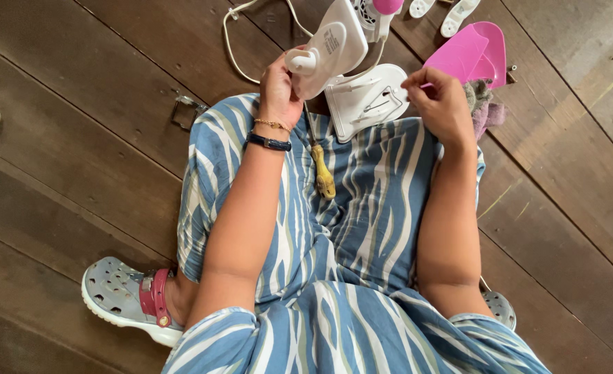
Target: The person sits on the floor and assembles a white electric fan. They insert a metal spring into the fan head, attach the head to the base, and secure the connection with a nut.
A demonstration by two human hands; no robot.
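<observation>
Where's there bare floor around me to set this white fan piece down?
Bare dark wooden floor lies on your left, between the small metal bracket and the grey clog. More runs along the right edge beyond the pink plastic blade. It is crowded ahead: white cord, white plastic base plate, yellow-handled screwdriver.

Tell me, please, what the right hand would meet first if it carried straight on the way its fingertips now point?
Probably the white plastic cover plate: the right hand pinches toward its edge, almost touching. Depth is unclear.
</observation>
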